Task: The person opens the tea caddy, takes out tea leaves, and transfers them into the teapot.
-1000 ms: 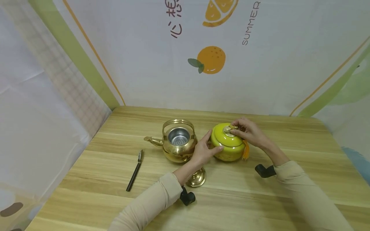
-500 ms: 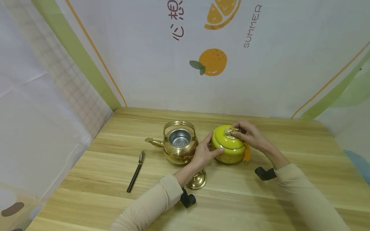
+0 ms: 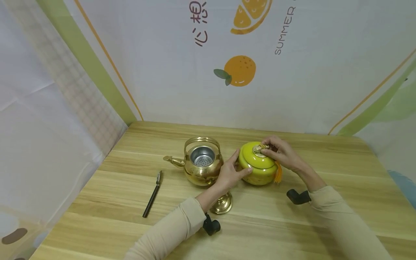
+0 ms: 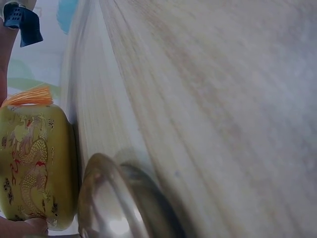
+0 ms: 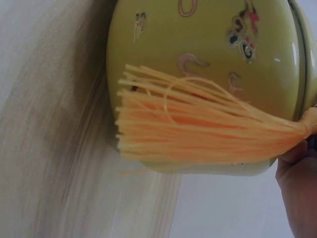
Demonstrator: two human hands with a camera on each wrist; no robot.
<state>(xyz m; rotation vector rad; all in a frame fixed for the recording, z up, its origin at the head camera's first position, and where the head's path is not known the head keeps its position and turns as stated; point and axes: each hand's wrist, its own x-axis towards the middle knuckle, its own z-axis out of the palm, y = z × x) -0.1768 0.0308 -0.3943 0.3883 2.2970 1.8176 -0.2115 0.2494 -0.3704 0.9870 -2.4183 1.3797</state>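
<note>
A pale fabric backdrop (image 3: 74, 144) hangs at far left and runs behind the wood-grain tabletop (image 3: 107, 202). On the tabletop's left half lies a slender utensil (image 3: 152, 196), its dark handle toward the viewer and its metal tip pointing away. To its right, a brass-coloured teapot (image 3: 199, 175) stands upright and uncovered, spout to the left, arched handle raised, a perforated metal strainer (image 3: 202, 157) set in its mouth. The round teapot lid (image 3: 222, 205) rests on the wood in front of the pot, partly hidden by the person's left forearm.

The left hand (image 3: 229, 174), thumb and fingers spread wide, grips the left side of a yellow lidded jar (image 3: 258, 177), which stands upright to the right of the teapot. Gold-and-red dragon decoration shows on the jar's wall in the left wrist view. The jar's lid (image 3: 249, 155) sits on its rim, and the right hand (image 3: 282, 153) pinches the ornate gold knob (image 3: 260, 148) on top in a narrow hold. At the jar's right side hangs an orange tassel (image 3: 278, 175), its strands fanned against the wall in the right wrist view.
</note>
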